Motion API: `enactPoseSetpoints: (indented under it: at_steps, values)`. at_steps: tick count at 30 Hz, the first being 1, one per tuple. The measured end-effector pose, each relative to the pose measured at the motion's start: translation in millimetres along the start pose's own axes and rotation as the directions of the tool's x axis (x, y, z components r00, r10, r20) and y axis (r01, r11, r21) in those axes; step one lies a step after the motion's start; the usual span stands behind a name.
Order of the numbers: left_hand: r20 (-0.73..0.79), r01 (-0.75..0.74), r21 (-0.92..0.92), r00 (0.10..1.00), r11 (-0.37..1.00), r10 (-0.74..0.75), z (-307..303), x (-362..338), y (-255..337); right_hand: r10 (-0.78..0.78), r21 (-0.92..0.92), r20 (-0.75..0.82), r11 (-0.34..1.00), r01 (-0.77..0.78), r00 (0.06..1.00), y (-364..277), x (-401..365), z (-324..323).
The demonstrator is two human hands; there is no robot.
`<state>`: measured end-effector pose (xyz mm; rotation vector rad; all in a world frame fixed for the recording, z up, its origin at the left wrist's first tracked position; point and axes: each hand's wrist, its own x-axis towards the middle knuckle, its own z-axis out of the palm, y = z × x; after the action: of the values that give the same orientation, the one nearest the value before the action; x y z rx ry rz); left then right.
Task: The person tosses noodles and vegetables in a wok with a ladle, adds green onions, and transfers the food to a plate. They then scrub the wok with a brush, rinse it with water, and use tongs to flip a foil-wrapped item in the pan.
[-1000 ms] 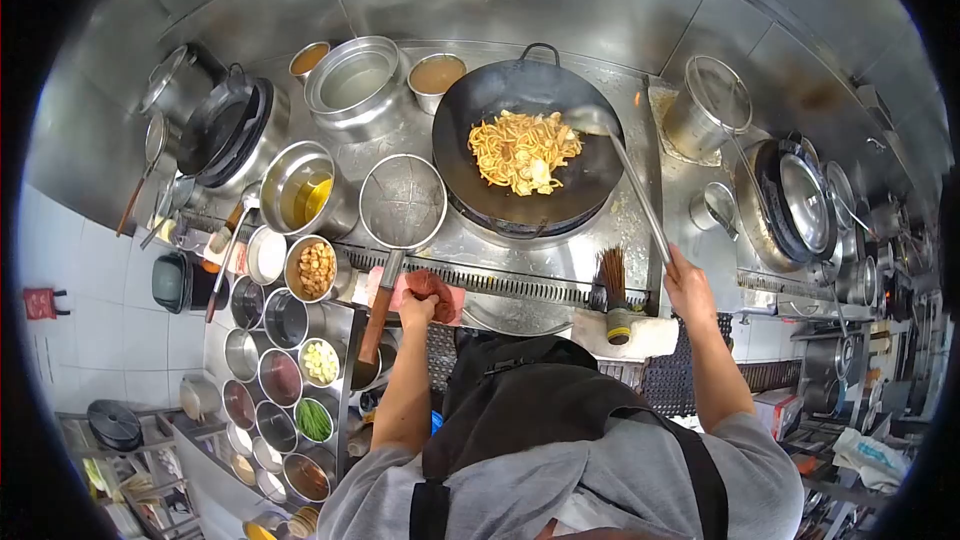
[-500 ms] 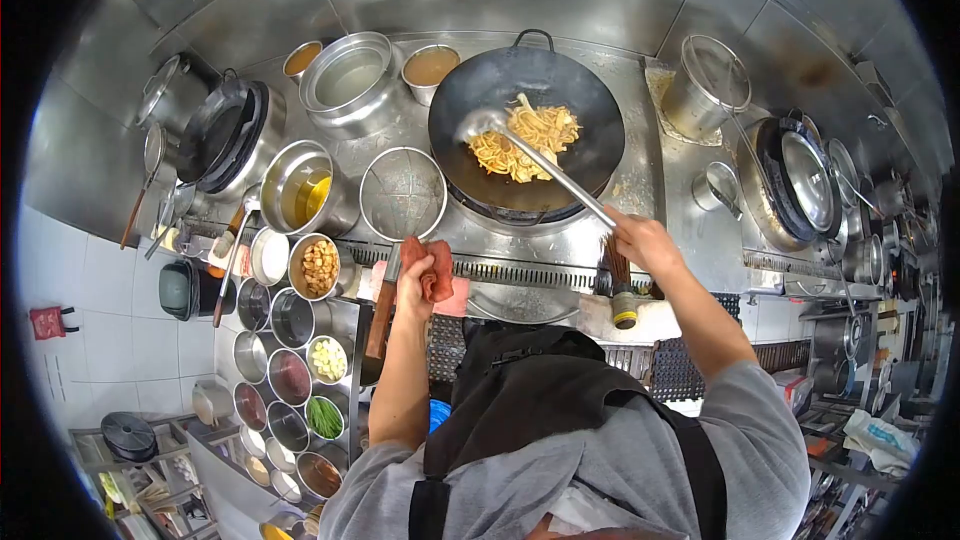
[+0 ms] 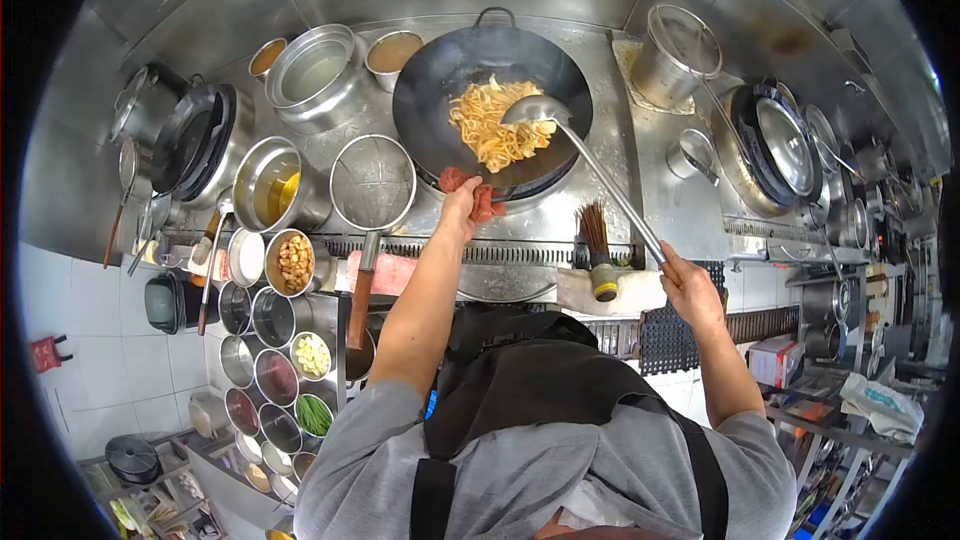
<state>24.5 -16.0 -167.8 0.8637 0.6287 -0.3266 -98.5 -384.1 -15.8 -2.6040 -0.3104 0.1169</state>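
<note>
A black wok [image 3: 425, 105] sits on the stove, holding a heap of fried noodles [image 3: 482, 130]. My left hand [image 3: 460, 212] is closed on a folded red cloth [image 3: 487, 204] at the wok's near edge, by its loop handle; whether it grips that handle through the cloth is hidden. In my right hand [image 3: 693, 292] is the end of a long-handled metal ladle [image 3: 612, 183]. The ladle's bowl lies face down against the right side of the noodles.
Left of the wok, a wire strainer [image 3: 372, 183] rests with its wooden handle toward me, beside a pot of yellow oil [image 3: 262, 155]. A bamboo brush [image 3: 598, 250] stands near the front right. Metal tubs of ingredients [image 3: 312, 356] fill the left side.
My left hand has carried the cloth from beside the strainer's handle to the wok's near edge. The ladle has swung from the left of the noodles to their right, and my right hand sits lower.
</note>
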Motion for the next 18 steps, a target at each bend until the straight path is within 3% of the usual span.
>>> enactPoseSetpoints:
  at_steps: [3, 5, 7, 8, 11, 13, 14, 16, 18]
  values:
    - [-0.005, -0.102, -0.017, 0.995, 0.995, 0.102, 0.0, 10.9, -13.9, 0.051, 0.037, -0.014, 0.998, -0.051, 0.999, 0.6, -17.4, -5.9]
    - [-0.135, -0.125, -0.031, 0.984, 0.992, 0.120, 6.9, -2.6, -14.5, 0.064, -0.032, 0.088, 0.998, -0.062, 0.994, -13.4, -28.5, -25.0]
    - [-0.138, -0.252, -0.058, 0.960, 0.966, 0.242, 36.1, -85.9, -6.1, 0.113, -0.046, 0.151, 0.993, -0.107, 0.982, -19.2, -38.3, -44.0]
    - [-0.079, -0.195, -0.056, 0.979, 0.979, 0.190, 33.4, -107.8, -6.6, 0.102, 0.013, 0.166, 0.994, -0.105, 0.981, -18.3, -46.9, -48.8]
    - [-0.130, -0.183, -0.103, 0.977, 0.978, 0.169, 28.8, -109.8, -9.9, 0.094, 0.085, 0.256, 0.989, -0.120, 0.962, -13.9, -41.2, -41.6]
    - [-0.060, -0.173, -0.076, 0.984, 0.982, 0.169, 9.5, -60.0, -12.2, -0.028, 0.096, 0.237, 0.995, 0.006, 0.971, -8.6, -17.4, -21.6]
    - [-0.023, -0.154, -0.041, 0.988, 0.987, 0.154, 6.8, -50.5, -8.2, 0.114, 0.066, 0.323, 0.988, -0.143, 0.940, -19.2, -2.5, -16.7]
    - [0.009, -0.134, -0.007, 0.991, 0.991, 0.134, -0.1, -44.6, -13.2, 0.063, 0.044, 0.235, 0.996, -0.076, 0.970, -10.6, 18.2, 16.0]
    - [-0.016, -0.271, -0.050, 0.963, 0.961, 0.271, -9.6, -51.7, -32.7, 0.017, 0.019, 0.153, 1.000, -0.021, 0.988, -11.7, 19.6, 39.0]
